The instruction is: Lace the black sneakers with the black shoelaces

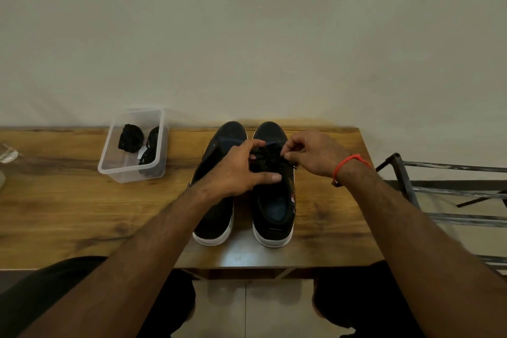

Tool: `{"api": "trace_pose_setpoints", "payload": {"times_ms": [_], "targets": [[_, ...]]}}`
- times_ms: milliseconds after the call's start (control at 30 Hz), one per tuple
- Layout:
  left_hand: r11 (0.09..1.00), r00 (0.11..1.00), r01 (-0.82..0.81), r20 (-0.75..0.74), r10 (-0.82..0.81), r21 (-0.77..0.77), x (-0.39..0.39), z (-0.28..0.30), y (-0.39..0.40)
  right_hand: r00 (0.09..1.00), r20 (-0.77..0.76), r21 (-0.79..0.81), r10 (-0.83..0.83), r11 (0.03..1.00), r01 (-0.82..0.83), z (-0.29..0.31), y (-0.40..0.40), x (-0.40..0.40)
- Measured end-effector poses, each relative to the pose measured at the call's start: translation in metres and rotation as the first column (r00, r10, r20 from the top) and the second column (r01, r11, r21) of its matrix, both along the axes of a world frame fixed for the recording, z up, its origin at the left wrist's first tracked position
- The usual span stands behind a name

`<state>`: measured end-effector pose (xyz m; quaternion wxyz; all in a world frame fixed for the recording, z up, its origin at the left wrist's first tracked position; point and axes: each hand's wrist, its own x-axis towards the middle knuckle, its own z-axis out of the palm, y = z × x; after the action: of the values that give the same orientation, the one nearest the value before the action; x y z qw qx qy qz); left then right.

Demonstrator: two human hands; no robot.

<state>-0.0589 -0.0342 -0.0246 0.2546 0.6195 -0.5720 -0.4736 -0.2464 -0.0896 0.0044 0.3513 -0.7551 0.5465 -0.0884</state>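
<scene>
There, on the wooden desk (82, 200), I had the two black sneakers (271, 200) standing side by side, toes toward the wall and white-edged heels toward me. I worked on the right-hand sneaker. My left hand (241, 170) reached across the left sneaker (216, 217) and rested on the right one's lacing area, its fingers (258, 145) curled over the black shoelace (270, 155) and the thumb laid flat along the shoe's side; whether those fingers actually nipped the lace I could not tell. My right hand (315, 153), with a red thread band (347, 164) at the wrist, had its fingers pressed together in a pinch on the lace just above the eyelets. The lace sat bunched over the tongue between both hands. Off to the left, well apart from the shoes, a clear plastic tub (131, 170) held more black shoelace bundles (130, 137). A metal rack (439, 189) stood beside the desk's right end.
</scene>
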Motion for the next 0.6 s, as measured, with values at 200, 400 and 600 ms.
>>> {"api": "trace_pose_setpoints", "payload": {"times_ms": [200,400,600], "targets": [[1.000,0.994,0.016,0.105,-0.015,-0.008,0.0018,-0.0065,-0.0034,0.999,-0.021,0.085,-0.039,0.996,0.041,0.0006,-0.0029,-0.0053],[0.999,1.000,0.020,0.014,-0.021,0.031,0.0049,0.0006,0.0009,0.978,0.137,0.161,-0.158,0.978,0.136,0.0059,-0.0043,-0.0051],[0.995,0.994,-0.064,-0.085,0.070,0.080,0.0061,0.0020,-0.0004,0.998,-0.048,0.140,-0.037,0.989,0.044,0.0009,-0.0038,-0.0050]]}}
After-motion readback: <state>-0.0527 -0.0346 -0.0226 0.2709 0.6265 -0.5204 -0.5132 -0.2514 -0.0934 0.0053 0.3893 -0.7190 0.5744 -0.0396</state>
